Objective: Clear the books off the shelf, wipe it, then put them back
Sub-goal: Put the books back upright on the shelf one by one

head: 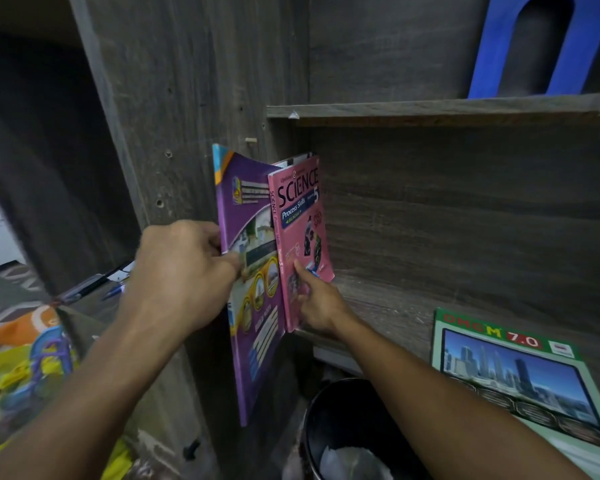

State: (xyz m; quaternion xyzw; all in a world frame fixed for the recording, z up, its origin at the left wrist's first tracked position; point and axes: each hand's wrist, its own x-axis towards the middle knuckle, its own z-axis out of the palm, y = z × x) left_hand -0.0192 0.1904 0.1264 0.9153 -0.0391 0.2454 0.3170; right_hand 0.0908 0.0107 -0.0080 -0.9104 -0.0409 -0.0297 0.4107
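Seemingly right hand [317, 303] holds pink book [302, 216]; left hand [184, 271] pinches purple book's [243, 209] edge.

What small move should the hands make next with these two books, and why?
Probably the left hand should slide the purple softcover book onto the grey wooden shelf: its lower end hangs below the shelf edge, while the right hand steadies the pink Science book.
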